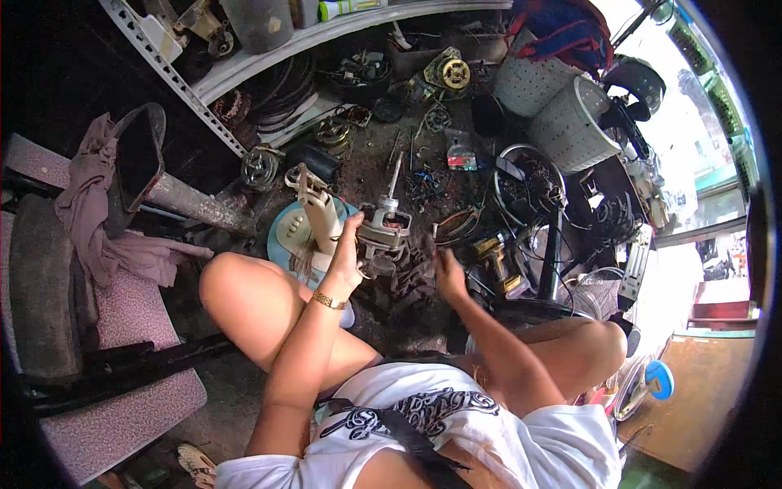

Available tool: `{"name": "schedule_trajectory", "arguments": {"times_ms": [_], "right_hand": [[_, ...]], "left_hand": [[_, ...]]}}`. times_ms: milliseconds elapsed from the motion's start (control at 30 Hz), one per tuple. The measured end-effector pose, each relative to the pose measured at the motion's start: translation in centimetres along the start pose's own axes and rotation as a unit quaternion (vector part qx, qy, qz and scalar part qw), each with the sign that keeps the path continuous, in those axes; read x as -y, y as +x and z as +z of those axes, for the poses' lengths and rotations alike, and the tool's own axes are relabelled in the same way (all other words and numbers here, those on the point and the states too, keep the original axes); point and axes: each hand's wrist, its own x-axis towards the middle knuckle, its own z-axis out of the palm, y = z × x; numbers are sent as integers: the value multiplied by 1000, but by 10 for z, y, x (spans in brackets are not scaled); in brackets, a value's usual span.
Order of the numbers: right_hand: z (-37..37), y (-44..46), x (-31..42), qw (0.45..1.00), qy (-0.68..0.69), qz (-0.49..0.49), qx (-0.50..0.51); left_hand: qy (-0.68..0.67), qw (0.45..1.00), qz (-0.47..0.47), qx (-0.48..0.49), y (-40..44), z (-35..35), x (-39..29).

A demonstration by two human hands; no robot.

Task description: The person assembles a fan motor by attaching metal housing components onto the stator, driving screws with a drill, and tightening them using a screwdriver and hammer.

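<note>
My left hand (pixel 349 257), with a gold watch at the wrist, is closed around the near left side of a fan motor (pixel 385 222). The motor's long metal shaft points up and away from me. Just right of it is my right hand (pixel 449 273), its fingers curled and partly blurred around something small and dark that I cannot make out. Left of the motor stands a fan stand (pixel 324 224) with a cream neck on a round pale-blue base (pixel 287 232). Dark rags or parts (pixel 411 285) lie below the motor, between my hands.
A yellow-and-black power drill (pixel 497 261) lies right of my right hand, near a round wire-filled container (pixel 529 183). White perforated tubs (pixel 574 126) stand at the back right. A metal shelf (pixel 326 33) runs across the back. A cloth (pixel 90 187) hangs at left.
</note>
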Motion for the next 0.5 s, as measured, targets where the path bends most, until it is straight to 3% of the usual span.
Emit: {"name": "schedule_trajectory", "arguments": {"times_ms": [67, 133, 200, 267, 333, 400, 433, 500], "right_hand": [[26, -16, -19, 997, -22, -75, -5], [28, -19, -19, 995, 2, -98, 33], [14, 16, 1, 984, -83, -155, -16], [-36, 44, 66, 976, 138, -169, -5], [-86, 42, 143, 934, 174, -312, 3], [-121, 45, 177, 921, 23, -372, 116], [-126, 53, 178, 885, -45, -446, 122], [-138, 51, 191, 884, -83, -432, 160]], "left_hand": [[53, 998, 1, 16, -2, 1, -2], [83, 996, -3, -35, -7, -2, -4], [131, 990, -26, -49, -6, -6, -4], [106, 992, -62, -15, -3, -14, -2], [150, 986, -31, -65, -8, -10, -2], [146, 987, -26, -59, -11, -7, -1], [147, 988, -13, -47, -11, -9, 0], [145, 989, 3, -39, -14, -10, -1]]}}
